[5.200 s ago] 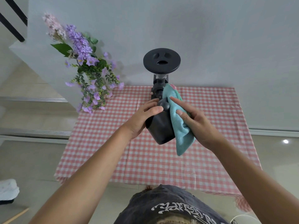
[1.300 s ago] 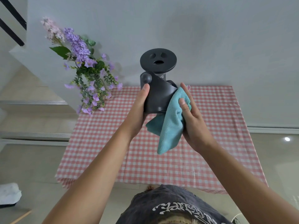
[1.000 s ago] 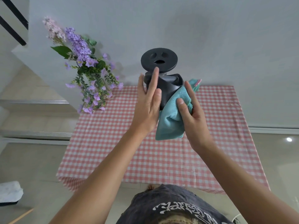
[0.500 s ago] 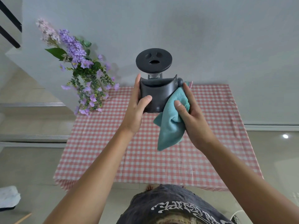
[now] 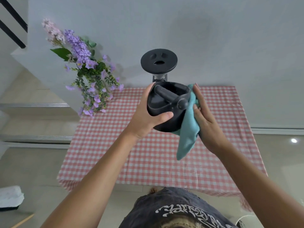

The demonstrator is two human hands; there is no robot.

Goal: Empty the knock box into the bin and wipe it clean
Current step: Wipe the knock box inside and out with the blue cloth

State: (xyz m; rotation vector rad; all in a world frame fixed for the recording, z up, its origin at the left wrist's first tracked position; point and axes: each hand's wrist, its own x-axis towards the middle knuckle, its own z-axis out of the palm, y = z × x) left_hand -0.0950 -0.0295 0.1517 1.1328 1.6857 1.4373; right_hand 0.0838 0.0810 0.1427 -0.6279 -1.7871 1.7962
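A black knock box (image 5: 166, 111) with a thick bar across its mouth is held in the air above the table, its opening tilted toward me. My left hand (image 5: 148, 116) grips its left wall, thumb across the front. My right hand (image 5: 205, 122) presses a teal cloth (image 5: 187, 130) flat against the box's right side. The cloth's loose end hangs down below the box. No bin shows in the head view.
A table under a red-and-white checked cloth (image 5: 156, 155) lies below my hands. A black grinder with a round lid (image 5: 159, 63) stands at its far edge by the wall. Purple flowers (image 5: 88, 74) lean over the far left corner. Stairs rise at left.
The knock box has tipped from side-on to mouth toward me, showing its inside and bar. My left hand shifted its grip lower; the cloth stays pressed on the right side.
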